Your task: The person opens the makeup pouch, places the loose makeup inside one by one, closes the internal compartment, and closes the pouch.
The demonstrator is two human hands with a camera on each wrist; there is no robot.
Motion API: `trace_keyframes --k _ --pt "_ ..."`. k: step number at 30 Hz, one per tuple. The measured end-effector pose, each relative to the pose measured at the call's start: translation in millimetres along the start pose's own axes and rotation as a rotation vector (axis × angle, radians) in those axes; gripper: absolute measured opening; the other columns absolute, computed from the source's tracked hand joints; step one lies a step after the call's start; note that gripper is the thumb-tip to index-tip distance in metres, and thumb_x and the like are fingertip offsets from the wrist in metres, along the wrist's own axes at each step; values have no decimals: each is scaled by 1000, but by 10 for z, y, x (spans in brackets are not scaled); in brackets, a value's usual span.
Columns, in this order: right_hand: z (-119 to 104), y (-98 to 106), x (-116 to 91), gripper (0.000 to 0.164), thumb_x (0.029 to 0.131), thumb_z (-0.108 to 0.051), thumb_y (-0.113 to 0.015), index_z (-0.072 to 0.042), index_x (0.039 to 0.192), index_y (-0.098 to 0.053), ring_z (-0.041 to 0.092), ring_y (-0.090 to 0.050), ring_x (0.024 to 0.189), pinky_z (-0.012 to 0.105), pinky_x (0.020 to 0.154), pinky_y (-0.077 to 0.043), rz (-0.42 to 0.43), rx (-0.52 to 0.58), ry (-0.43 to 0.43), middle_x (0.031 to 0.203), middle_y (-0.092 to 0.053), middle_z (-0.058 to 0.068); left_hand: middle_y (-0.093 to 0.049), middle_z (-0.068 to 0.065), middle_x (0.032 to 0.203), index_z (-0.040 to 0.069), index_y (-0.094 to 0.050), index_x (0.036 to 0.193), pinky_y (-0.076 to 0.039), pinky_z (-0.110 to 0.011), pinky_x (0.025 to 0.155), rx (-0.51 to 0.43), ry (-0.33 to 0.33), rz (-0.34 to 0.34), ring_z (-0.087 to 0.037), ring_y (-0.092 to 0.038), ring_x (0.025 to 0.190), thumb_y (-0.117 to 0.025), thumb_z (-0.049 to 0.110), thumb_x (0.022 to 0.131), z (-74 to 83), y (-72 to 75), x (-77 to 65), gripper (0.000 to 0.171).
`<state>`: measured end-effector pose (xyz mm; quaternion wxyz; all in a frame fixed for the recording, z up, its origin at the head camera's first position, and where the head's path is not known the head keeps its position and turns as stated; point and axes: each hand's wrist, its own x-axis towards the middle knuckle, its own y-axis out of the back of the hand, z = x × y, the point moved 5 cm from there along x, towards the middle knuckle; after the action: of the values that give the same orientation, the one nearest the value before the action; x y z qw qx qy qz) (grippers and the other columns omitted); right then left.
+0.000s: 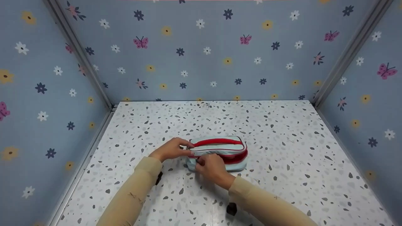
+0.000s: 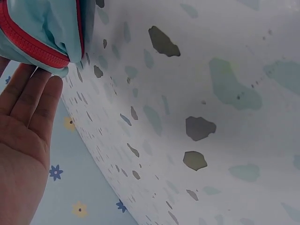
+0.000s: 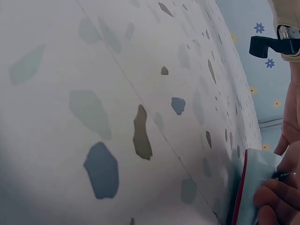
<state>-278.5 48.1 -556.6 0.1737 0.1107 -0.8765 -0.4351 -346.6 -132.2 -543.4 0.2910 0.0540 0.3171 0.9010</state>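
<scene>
A light blue zippered pouch (image 1: 216,146) with red trim and a red top strap (image 1: 216,141) sits mid-table. Its front zipper gapes at the right, showing red (image 1: 237,158). My left hand (image 1: 174,148) holds the pouch's left end between thumb and fingers. In the left wrist view, that hand's fingers (image 2: 30,96) lie against the pouch end beside the red zipper (image 2: 28,40). At the front left, my right hand (image 1: 213,168) has curled fingers, pinching a small dark zipper pull (image 3: 284,176), partly hidden by the fingers.
The pouch rests on a white speckled table (image 1: 282,141). Blue flowered panels (image 1: 204,56) rise behind and at both sides, with metal posts (image 1: 348,50) in the corners. A black strap piece (image 1: 231,208) shows by the right sleeve.
</scene>
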Motion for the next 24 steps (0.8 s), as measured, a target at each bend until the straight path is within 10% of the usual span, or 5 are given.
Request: trace_keyframes --k 24 --pt "133 263 -98 17 90 -4 -70 -10 74 -73 6 -53 60 24 59 -46 -82 113 -56 61 -60 -6 -72 -18 141 8 -84 120 -47 -56 121 167 -47 -21 -39 -64 137 -78 23 101 61 -76 -26 25"
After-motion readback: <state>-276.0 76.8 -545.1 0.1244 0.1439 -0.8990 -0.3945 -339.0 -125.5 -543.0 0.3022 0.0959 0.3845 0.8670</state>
